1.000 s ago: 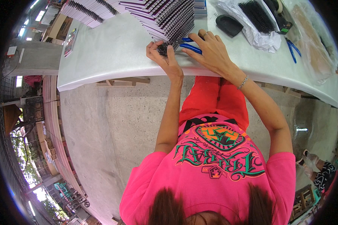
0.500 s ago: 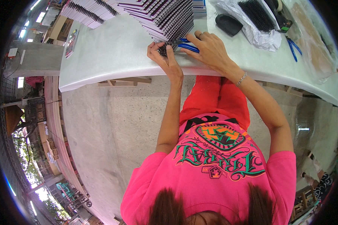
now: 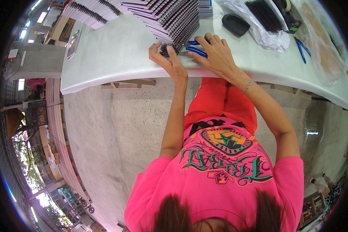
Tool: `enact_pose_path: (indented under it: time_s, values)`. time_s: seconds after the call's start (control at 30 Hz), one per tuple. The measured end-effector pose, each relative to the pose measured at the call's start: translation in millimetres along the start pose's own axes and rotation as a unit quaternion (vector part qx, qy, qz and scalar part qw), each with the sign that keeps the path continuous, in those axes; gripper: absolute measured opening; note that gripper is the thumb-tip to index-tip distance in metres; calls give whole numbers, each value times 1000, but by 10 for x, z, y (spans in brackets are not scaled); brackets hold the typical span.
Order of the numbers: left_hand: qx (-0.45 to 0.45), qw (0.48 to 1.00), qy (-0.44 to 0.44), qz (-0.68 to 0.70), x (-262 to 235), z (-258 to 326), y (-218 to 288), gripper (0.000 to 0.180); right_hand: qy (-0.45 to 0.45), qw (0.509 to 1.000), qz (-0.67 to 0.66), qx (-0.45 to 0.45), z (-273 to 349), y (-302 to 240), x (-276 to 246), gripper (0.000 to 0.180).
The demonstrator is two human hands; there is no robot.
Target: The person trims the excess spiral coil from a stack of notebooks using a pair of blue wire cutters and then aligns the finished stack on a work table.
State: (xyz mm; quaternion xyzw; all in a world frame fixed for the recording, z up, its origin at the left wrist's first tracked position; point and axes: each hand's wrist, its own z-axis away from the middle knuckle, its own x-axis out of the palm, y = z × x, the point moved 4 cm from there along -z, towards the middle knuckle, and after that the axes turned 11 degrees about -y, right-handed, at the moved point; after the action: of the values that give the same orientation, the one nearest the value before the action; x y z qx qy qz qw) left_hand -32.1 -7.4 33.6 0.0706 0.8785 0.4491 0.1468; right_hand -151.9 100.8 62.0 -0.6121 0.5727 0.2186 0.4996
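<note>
My left hand [image 3: 173, 66] is at the table's near edge, its thumb and fingers around the end of a black wire coil [image 3: 164, 50]. The coil lies at the near end of a tall stack of wire-bound notebooks [image 3: 162, 21] with white pages and purple edges. In my right hand [image 3: 220, 60] are blue-handled pliers [image 3: 197, 51], gripped by the handles. Their jaws point left, at the coil beside my left fingertips. Whether the jaws touch the wire is too small to tell.
More bound notebooks [image 3: 92, 13] fan out at the far left. Toward the right lie a black rounded object [image 3: 236, 25], black coils [image 3: 263, 15] on white wrapping, a second blue-handled tool [image 3: 302, 50] and clear plastic [image 3: 323, 46]. A small printed card [image 3: 74, 44] is near the left edge.
My right hand and the pliers have shifted slightly right. My left fingers have moved a little left and loosened somewhat around the coil.
</note>
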Motion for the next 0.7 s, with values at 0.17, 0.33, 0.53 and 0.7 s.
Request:
enact_pose_path:
  time_s: [0.17, 0.33, 0.53, 0.7]
  values:
    - [-14, 999, -37, 26, -6, -7, 5, 36, -1, 1000, 5, -8, -27, -17, 38, 49]
    - [2, 998, -55, -2, -19, -13, -9, 27, 9, 1000, 9, -23, -58, -35, 41, 45]
    - [3, 996, -77, -38, -44, -13, 2, 25, -57, 996, -69, 19, -62, 3, 108, 42]
    - [-16, 995, -65, -80, -92, -56, -21, 34, -21, 999, -33, 24, 29, 62, 86, 43]
